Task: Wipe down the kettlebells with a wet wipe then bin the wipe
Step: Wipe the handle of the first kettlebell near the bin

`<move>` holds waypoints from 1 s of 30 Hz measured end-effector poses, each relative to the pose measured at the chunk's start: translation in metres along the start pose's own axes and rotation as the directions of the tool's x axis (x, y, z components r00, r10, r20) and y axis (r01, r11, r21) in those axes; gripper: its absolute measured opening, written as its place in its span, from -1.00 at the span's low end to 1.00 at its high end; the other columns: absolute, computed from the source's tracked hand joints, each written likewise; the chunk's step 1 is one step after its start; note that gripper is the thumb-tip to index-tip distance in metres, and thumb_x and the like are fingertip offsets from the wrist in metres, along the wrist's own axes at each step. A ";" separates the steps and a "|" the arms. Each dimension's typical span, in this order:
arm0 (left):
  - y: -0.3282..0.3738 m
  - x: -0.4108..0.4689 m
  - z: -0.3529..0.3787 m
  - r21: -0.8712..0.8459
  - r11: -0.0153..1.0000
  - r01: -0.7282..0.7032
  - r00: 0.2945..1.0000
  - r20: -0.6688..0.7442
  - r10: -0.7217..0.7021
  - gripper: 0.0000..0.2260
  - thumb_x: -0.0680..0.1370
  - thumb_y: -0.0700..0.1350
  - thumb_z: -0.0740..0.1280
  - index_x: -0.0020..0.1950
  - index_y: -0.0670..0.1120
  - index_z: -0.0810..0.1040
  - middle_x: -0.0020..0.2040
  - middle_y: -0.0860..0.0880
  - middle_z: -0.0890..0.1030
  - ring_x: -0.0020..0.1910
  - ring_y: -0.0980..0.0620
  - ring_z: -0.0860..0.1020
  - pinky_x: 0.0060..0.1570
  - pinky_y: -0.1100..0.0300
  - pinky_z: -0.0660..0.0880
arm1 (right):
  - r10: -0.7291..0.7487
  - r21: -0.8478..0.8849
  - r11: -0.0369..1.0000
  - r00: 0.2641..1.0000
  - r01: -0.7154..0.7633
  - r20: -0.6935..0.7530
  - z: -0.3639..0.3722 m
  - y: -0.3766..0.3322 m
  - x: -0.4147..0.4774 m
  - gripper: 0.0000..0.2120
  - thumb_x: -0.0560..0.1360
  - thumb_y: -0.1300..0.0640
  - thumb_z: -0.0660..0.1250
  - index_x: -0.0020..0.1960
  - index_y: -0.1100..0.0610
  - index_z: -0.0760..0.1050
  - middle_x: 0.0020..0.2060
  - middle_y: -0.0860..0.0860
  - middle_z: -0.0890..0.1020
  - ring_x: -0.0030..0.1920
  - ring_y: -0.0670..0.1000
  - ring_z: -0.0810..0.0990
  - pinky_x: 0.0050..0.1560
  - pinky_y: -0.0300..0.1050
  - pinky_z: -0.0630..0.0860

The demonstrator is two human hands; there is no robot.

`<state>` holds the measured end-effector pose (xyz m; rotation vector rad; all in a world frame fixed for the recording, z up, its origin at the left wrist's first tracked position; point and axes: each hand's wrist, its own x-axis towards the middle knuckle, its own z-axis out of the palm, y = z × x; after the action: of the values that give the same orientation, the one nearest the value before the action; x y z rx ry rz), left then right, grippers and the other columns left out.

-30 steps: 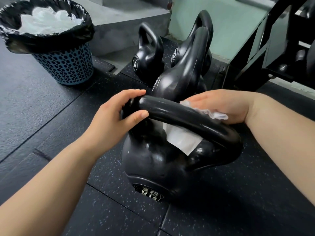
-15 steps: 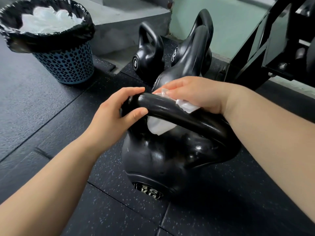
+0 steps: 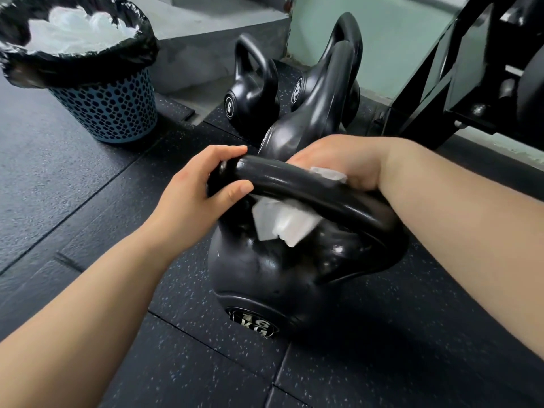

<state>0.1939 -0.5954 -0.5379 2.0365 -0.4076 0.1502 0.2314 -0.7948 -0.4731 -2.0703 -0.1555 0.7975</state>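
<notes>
A black 16 kg kettlebell (image 3: pixel 273 278) stands on the rubber floor in front of me. My left hand (image 3: pixel 194 198) grips the left end of its handle. My right hand (image 3: pixel 344 163) wraps the far side of the handle and presses a white wet wipe (image 3: pixel 279 222) against it; the wipe hangs down under the bar and a corner shows above it. Behind stand three more black kettlebells: a small one marked 6 (image 3: pixel 250 95), a taller one (image 3: pixel 312 119) and one at the back (image 3: pixel 347 48). The blue perforated bin (image 3: pixel 109 110) with a black liner sits far left.
The bin holds a heap of white wipes (image 3: pixel 73 33). A black metal rack frame (image 3: pixel 459 72) rises at the right. A grey concrete step (image 3: pixel 206 45) lies behind the bin and kettlebells. Speckled black rubber tiles (image 3: pixel 59 178) cover the floor.
My right hand slid with the wipe from the right part of the handle leftward along it, then back slightly toward the middle. My left hand stayed on the handle's left end.
</notes>
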 end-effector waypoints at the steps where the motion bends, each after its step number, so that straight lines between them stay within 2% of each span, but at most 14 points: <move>1: 0.000 0.000 0.000 -0.004 1.000 -0.001 1.000 -0.002 0.001 -0.61 0.30 0.23 0.21 0.12 0.25 0.36 -0.01 0.37 0.45 0.01 0.51 0.39 0.01 0.65 0.25 | 0.000 0.060 0.998 0.999 0.003 -0.041 0.002 -0.003 -0.001 -0.84 0.50 0.15 0.20 -0.20 0.13 0.52 -0.28 -0.03 0.61 -0.30 -0.10 0.57 -0.28 -0.31 0.49; 3: 0.000 0.001 -0.003 -0.021 1.000 0.006 1.000 0.001 -0.006 -0.63 0.30 0.22 0.22 0.10 0.27 0.37 -0.04 0.41 0.47 -0.01 0.47 0.41 0.01 0.62 0.29 | 0.010 0.069 0.998 0.999 -0.008 -0.042 0.005 -0.006 0.003 -0.86 0.48 0.14 0.23 -0.19 0.17 0.49 -0.22 0.05 0.58 -0.24 -0.02 0.54 -0.25 -0.25 0.47; 5: -0.001 0.001 -0.003 -0.029 0.999 0.015 1.000 0.015 -0.014 -0.66 0.30 0.22 0.23 0.07 0.33 0.37 -0.07 0.47 0.48 -0.04 0.45 0.42 -0.01 0.61 0.30 | 0.051 0.001 0.999 0.998 -0.051 0.022 0.007 -0.010 0.001 -0.82 0.47 0.10 0.27 -0.25 0.16 0.52 -0.34 0.00 0.57 -0.36 -0.08 0.54 -0.34 -0.29 0.48; 7: 0.000 0.001 -0.003 -0.025 1.000 0.013 1.000 0.021 -0.013 -0.69 0.29 0.22 0.23 0.03 0.39 0.35 -0.07 0.51 0.47 -0.06 0.46 0.42 -0.03 0.63 0.29 | 0.096 0.067 0.993 0.992 -0.102 0.081 -0.001 0.001 -0.004 -0.80 0.46 0.05 0.28 -0.23 0.14 0.56 -0.43 -0.07 0.59 -0.42 -0.13 0.55 -0.38 -0.34 0.51; 10: 0.000 0.001 -0.003 -0.041 0.999 0.008 1.000 0.016 -0.007 -0.69 0.29 0.21 0.25 0.03 0.39 0.35 -0.08 0.51 0.47 -0.07 0.46 0.44 0.01 0.58 0.33 | 0.080 0.181 0.977 0.983 -0.110 0.164 -0.011 0.022 -0.020 -0.75 0.49 0.07 0.23 -0.29 0.12 0.57 -0.45 -0.09 0.60 -0.40 -0.14 0.56 -0.36 -0.32 0.52; 13: 0.001 0.000 -0.001 -0.047 0.999 0.010 1.000 0.017 -0.009 -0.68 0.30 0.17 0.27 0.03 0.37 0.36 -0.09 0.53 0.47 -0.06 0.49 0.43 0.00 0.62 0.31 | 0.040 0.232 0.969 0.984 -0.081 0.174 -0.018 0.037 -0.037 -0.64 0.50 0.19 0.16 -0.39 0.06 0.60 -0.44 -0.10 0.63 -0.36 -0.18 0.59 -0.30 -0.34 0.52; 17: 0.003 -0.001 -0.004 -0.024 0.999 0.023 1.000 0.016 -0.023 -0.70 0.28 0.22 0.25 -0.01 0.45 0.37 -0.08 0.53 0.47 -0.03 0.50 0.42 0.04 0.60 0.31 | 0.035 0.302 0.950 0.987 -0.081 0.156 -0.018 0.052 -0.048 -0.56 0.53 0.20 0.10 -0.44 0.03 0.58 -0.49 -0.13 0.59 -0.41 -0.20 0.55 -0.30 -0.33 0.47; 20: 0.007 -0.004 -0.005 0.059 0.998 0.017 1.000 0.014 -0.017 -0.67 0.37 0.13 0.33 0.10 0.35 0.39 -0.07 0.47 0.47 -0.05 0.50 0.40 -0.05 0.68 0.24 | -0.004 0.325 0.946 1.000 0.007 -0.012 -0.012 0.061 -0.055 -0.50 0.54 0.16 0.09 -0.52 -0.02 0.54 -0.55 -0.18 0.55 -0.46 -0.24 0.51 -0.36 -0.40 0.43; 22: 0.012 -0.007 0.000 0.121 0.993 0.014 1.000 -0.007 -0.014 -0.61 0.45 -0.01 0.35 0.26 0.08 0.39 0.04 0.36 0.42 -0.04 0.43 0.36 -0.02 0.68 0.19 | -0.061 0.302 0.947 0.982 0.114 -0.177 -0.005 0.070 -0.062 -0.51 0.54 0.12 0.11 -0.54 -0.03 0.50 -0.56 -0.20 0.51 -0.46 -0.24 0.48 -0.33 -0.39 0.41; 23: 0.016 -0.008 0.004 0.153 0.988 0.006 1.000 -0.027 -0.002 -0.56 0.45 -0.01 0.34 0.30 -0.01 0.36 0.11 0.26 0.40 0.05 0.40 0.31 0.10 0.60 0.18 | -0.078 0.306 0.938 0.958 0.164 -0.275 -0.001 0.078 -0.064 -0.52 0.53 0.11 0.12 -0.53 -0.03 0.50 -0.55 -0.21 0.51 -0.42 -0.23 0.48 -0.27 -0.36 0.42; 25: 0.025 -0.010 0.011 0.248 0.965 -0.086 0.994 -0.040 0.098 -0.50 0.44 0.10 0.22 0.33 -0.08 0.33 0.22 0.14 0.35 0.23 0.24 0.28 0.35 0.21 0.17 | -0.033 0.368 0.899 0.875 0.237 -0.483 0.010 0.095 -0.066 -0.62 0.51 0.09 0.18 -0.44 -0.03 0.56 -0.44 -0.22 0.56 -0.24 -0.17 0.52 -0.06 -0.23 0.44; 26: 0.028 -0.010 0.015 0.291 0.945 -0.149 0.987 -0.017 0.161 -0.49 0.45 0.11 0.16 0.33 -0.10 0.34 0.25 0.11 0.34 0.30 0.14 0.28 0.38 0.04 0.15 | 0.030 0.406 0.878 0.818 0.253 -0.574 0.015 0.105 -0.066 -0.69 0.50 0.08 0.20 -0.36 -0.01 0.59 -0.37 -0.19 0.58 -0.17 -0.12 0.53 0.01 -0.17 0.45; 29: 0.031 -0.008 0.025 0.360 0.901 -0.244 0.968 0.028 0.251 -0.56 0.49 0.07 0.12 0.29 -0.11 0.40 0.24 0.09 0.36 0.34 -0.03 0.30 0.38 -0.12 0.16 | 0.212 0.443 0.880 0.695 0.169 -0.687 0.032 0.123 -0.072 -0.78 0.47 0.14 0.21 -0.30 0.19 0.52 -0.40 -0.06 0.53 -0.32 -0.13 0.49 -0.08 -0.20 0.46; 30: 0.032 -0.007 0.027 0.370 0.897 -0.241 0.967 0.016 0.254 -0.58 0.49 0.07 0.12 0.27 -0.12 0.41 0.22 0.08 0.39 0.33 -0.05 0.32 0.38 -0.12 0.16 | 0.259 0.440 0.891 0.668 0.115 -0.698 0.037 0.128 -0.076 -0.78 0.46 0.16 0.20 -0.33 0.15 0.50 -0.40 -0.06 0.52 -0.35 -0.14 0.47 -0.13 -0.23 0.44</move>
<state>0.1742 -0.6310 -0.5263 2.3414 -0.6594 0.4460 0.1262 -0.8753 -0.5511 -1.7845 0.5396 -0.0508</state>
